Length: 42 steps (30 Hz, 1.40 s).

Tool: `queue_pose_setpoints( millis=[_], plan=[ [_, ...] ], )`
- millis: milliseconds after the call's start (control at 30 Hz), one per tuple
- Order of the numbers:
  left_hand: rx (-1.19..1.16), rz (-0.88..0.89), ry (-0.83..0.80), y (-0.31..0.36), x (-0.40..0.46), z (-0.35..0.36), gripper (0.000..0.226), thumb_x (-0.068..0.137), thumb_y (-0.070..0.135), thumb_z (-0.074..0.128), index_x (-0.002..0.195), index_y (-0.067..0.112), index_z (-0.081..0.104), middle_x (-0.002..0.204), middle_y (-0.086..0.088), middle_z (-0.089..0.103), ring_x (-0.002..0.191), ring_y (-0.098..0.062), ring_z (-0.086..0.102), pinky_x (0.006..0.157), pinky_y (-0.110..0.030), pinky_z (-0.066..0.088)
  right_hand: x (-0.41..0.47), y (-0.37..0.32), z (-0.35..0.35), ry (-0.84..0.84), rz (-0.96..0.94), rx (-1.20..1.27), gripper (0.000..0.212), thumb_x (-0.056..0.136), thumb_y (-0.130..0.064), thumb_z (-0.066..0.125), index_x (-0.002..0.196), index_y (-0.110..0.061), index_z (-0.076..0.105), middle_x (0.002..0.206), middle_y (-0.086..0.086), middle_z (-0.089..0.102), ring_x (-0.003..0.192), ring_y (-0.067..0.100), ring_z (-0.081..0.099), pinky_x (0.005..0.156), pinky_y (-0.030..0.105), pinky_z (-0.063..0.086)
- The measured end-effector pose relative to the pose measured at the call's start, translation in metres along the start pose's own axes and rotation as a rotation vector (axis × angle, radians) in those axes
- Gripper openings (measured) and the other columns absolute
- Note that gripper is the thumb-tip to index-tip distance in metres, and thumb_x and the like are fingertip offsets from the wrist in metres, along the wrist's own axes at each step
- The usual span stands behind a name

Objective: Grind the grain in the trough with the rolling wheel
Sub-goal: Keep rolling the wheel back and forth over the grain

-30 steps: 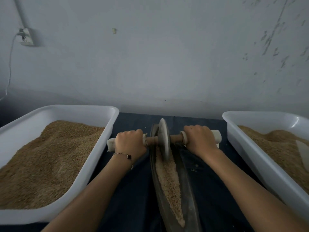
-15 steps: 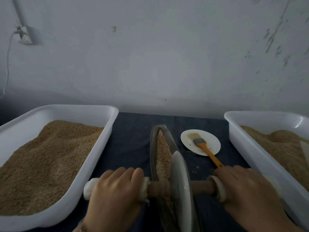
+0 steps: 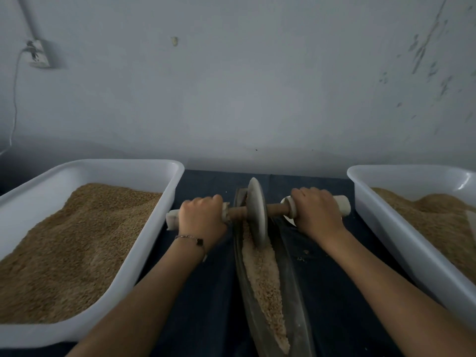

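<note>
We have pushed the wheel [image 3: 256,212] from near us to the far end of the trough [image 3: 291,300]. Our left hand [image 3: 202,220] and right hand [image 3: 318,215] wrap tightly round its handles. Crushed grain [image 3: 265,279] lies behind, so the grinding goes on.

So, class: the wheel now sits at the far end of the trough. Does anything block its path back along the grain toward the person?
Nothing visible does. The grey stone disc wheel stands in the long dark metal trough, and only crushed tan grain lies along the channel nearer the person. Both hands grip the axle outside the trough.
</note>
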<state>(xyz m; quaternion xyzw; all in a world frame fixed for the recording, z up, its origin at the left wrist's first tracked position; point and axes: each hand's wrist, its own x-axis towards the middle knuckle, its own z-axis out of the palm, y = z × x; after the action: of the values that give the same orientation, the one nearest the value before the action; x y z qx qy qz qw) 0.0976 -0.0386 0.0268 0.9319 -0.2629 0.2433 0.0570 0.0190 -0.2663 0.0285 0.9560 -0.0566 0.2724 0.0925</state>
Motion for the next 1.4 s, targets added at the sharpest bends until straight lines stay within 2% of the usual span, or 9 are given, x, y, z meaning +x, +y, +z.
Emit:
queue_pose_setpoints(
  millis=[200,367,533,733,800,867,1000,1267,1400],
  plan=[
    [-0.086,-0.022,-0.066,-0.006,-0.011,0.0,0.025,0.089,0.034,0.052,0.073,0.027,0.034,0.07,0.01,0.048,0.06,-0.009,0.043,0.061,-0.026,0.032,-0.009,-0.008,-0.018,0.159,-0.084,0.001,0.025,0.057,0.002,0.076,0.068,-0.01,0.057,0.063,0.007,0.059,0.055,0.027,0.055,0.053,0.032,0.033],
    [-0.12,0.055,-0.101,0.0,-0.06,-0.031,0.03,0.085,0.036,0.055,0.068,0.032,0.031,0.066,0.014,0.042,0.06,-0.003,0.042,0.054,-0.019,0.025,-0.067,-0.011,-0.052,0.004,-0.061,0.066,0.029,0.058,-0.007,0.082,0.08,-0.015,0.063,0.076,0.001,0.064,0.068,0.022,0.059,0.06,0.037,0.048],
    [-0.188,0.223,-0.048,0.006,-0.107,-0.075,0.048,0.042,0.028,0.084,0.056,0.029,0.038,0.045,0.013,0.042,0.038,-0.004,0.04,0.049,-0.009,0.007,-0.116,-0.005,-0.093,0.016,-0.132,0.095,0.046,0.034,-0.004,0.088,0.07,-0.019,0.063,0.062,-0.004,0.055,0.051,0.017,0.051,0.045,0.03,0.039],
    [-0.196,0.252,-0.062,0.004,-0.104,-0.065,0.043,0.038,0.026,0.082,0.054,0.028,0.042,0.044,0.012,0.043,0.036,-0.005,0.042,0.049,-0.009,0.008,-0.11,-0.003,-0.087,-0.024,-0.132,0.099,0.047,0.03,-0.006,0.089,0.065,-0.022,0.061,0.058,-0.006,0.054,0.048,0.014,0.05,0.042,0.028,0.039],
    [-0.173,0.214,-0.099,0.004,-0.09,-0.053,0.043,0.047,0.029,0.081,0.057,0.03,0.039,0.047,0.013,0.043,0.04,-0.005,0.042,0.047,-0.01,0.008,-0.096,-0.002,-0.071,0.015,-0.111,0.106,0.045,0.034,-0.005,0.088,0.066,-0.021,0.06,0.059,-0.005,0.056,0.048,0.016,0.051,0.043,0.031,0.04],
    [-0.116,0.129,-0.126,0.0,-0.067,-0.036,0.033,0.072,0.037,0.067,0.063,0.031,0.035,0.059,0.014,0.046,0.052,-0.003,0.045,0.046,-0.016,0.02,-0.073,-0.001,-0.053,0.064,-0.118,0.081,0.042,0.037,-0.006,0.087,0.068,-0.017,0.059,0.062,-0.001,0.058,0.05,0.021,0.053,0.045,0.033,0.042],
    [-0.189,-0.062,-0.226,-0.012,-0.019,-0.01,0.012,0.087,0.037,0.053,0.079,0.028,0.048,0.077,0.008,0.059,0.069,-0.011,0.057,0.066,-0.029,0.05,-0.014,0.003,-0.022,0.176,-0.124,-0.004,0.03,0.052,-0.004,0.082,0.066,-0.011,0.056,0.06,0.005,0.056,0.052,0.027,0.053,0.052,0.03,0.033],
    [-0.015,-0.082,-0.11,-0.008,0.002,-0.003,0.015,0.088,0.034,0.053,0.078,0.025,0.046,0.069,0.009,0.05,0.064,-0.013,0.051,0.061,-0.027,0.038,0.006,0.008,-0.003,0.164,-0.084,-0.005,0.032,0.053,0.002,0.078,0.063,-0.012,0.051,0.056,0.005,0.054,0.049,0.026,0.05,0.052,0.028,0.026],
    [0.02,0.05,-0.133,-0.001,-0.021,-0.021,0.019,0.088,0.037,0.053,0.08,0.025,0.041,0.069,0.011,0.046,0.065,-0.011,0.048,0.062,-0.025,0.037,-0.03,0.01,-0.014,0.015,-0.037,0.009,0.02,0.065,-0.015,0.077,0.078,-0.014,0.062,0.07,0.002,0.063,0.062,0.024,0.058,0.056,0.033,0.042]
  ],
)
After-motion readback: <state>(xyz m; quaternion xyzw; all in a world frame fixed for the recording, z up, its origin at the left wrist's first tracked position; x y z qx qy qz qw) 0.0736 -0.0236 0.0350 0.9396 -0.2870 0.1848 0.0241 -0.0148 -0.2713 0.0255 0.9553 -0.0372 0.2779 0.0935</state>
